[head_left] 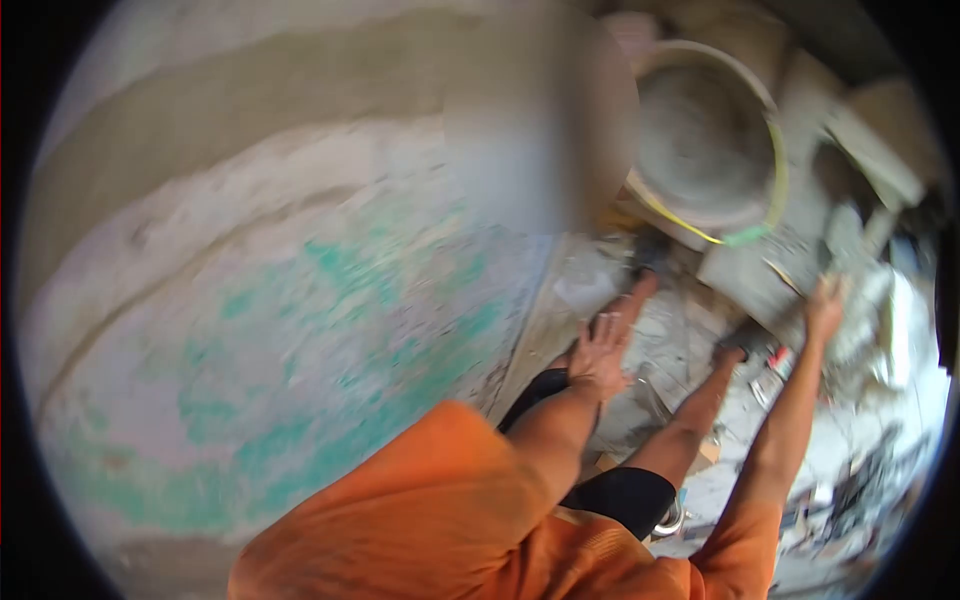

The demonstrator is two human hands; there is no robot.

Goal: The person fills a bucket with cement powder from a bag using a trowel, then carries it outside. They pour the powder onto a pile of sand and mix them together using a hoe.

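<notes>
My left hand (600, 360) is open with its fingers spread, over my left lower leg; nothing is in it. Out to the right, my right hand (825, 303) is closed around what looks like a trowel (845, 235). Its grey, flat part points away from me, and blur hides its exact outline. Beyond both hands stands a round tub (779, 165) with a yellow and green rim and grey material inside. A grey board or slab (745, 275) lies between the tub and my right hand, with a thin brownish stick (783, 277) on it.
A wall (330, 330) with worn green paint and a darker, plaster-like band (250, 90) fills the left. A blurred upright edge (590, 110) stands beside the tub. Debris (870, 480) litters the floor at right, near a white block (897, 330). My feet are among scraps.
</notes>
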